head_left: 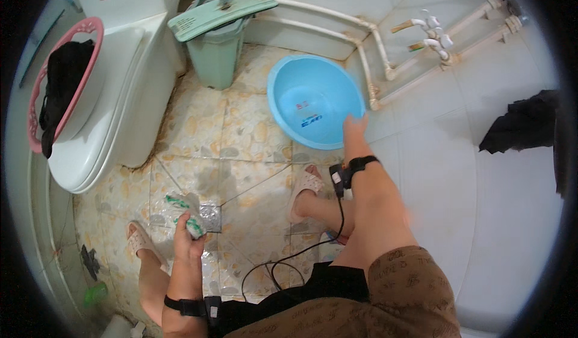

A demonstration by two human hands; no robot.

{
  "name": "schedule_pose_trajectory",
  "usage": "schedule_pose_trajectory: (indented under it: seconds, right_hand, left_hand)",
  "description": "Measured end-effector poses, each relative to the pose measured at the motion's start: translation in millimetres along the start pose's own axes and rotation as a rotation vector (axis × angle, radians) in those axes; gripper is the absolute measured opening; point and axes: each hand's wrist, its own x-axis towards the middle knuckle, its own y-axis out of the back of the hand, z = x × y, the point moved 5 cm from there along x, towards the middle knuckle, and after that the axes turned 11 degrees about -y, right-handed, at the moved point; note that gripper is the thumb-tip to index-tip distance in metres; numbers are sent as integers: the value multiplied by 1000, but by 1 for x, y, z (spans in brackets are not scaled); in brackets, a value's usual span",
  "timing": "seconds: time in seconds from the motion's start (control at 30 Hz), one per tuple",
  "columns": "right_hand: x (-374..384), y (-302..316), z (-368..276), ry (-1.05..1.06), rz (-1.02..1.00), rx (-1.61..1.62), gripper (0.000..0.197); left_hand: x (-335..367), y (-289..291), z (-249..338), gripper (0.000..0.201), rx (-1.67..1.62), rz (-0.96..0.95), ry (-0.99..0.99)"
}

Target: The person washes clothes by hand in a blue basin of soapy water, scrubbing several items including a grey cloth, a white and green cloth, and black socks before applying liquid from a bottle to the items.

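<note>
My left hand (188, 244) is closed around a white plastic packet with green markings (177, 205), held over the tiled floor; what is inside it does not show. Out to the right, my right hand (354, 130) grips the near right rim of a round light-blue basin (283, 76). Nothing lies in that basin except a printed mark on its bottom. Whether it rests on the floor or is lifted a little, I cannot tell.
A white toilet (144, 106) stands at left, carrying a pink-rimmed basin (96, 34) with black cloth (65, 73). Behind are a green bin (214, 61) and a mop head (226, 13). Pipes (379, 49) and taps (430, 34) line the wall. A cable (295, 257) hangs near my legs.
</note>
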Motion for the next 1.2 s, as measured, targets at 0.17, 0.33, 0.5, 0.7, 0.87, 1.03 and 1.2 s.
schedule_pose_trajectory:
  seconds: [0.17, 0.33, 0.5, 0.7, 0.87, 1.03, 1.2]
  right_hand:
    - [69, 94, -198, 501, 436, -277, 63]
    - [160, 134, -256, 675, 243, -711, 41]
    - [144, 132, -254, 483, -54, -676, 31]
    - [157, 151, -238, 530, -53, -484, 27]
    - [144, 151, -240, 448, -147, -582, 29]
    - [92, 143, -266, 761, 117, -399, 35]
    - [-127, 77, -255, 15, -1051, 220, 48]
  left_hand:
    - [-2, 9, 4, 36, -5, 40, -10]
    - [7, 0, -9, 37, 2, -16, -4]
    - [2, -7, -7, 35, -1, -40, -6]
    - [-3, -12, -3, 34, 48, -34, 13]
    - [-11, -8, 4, 32, 6, -71, -10]
    - [-29, -19, 20, 29, 23, -184, -38]
    - [-62, -49, 24, 50, -155, -580, -33]
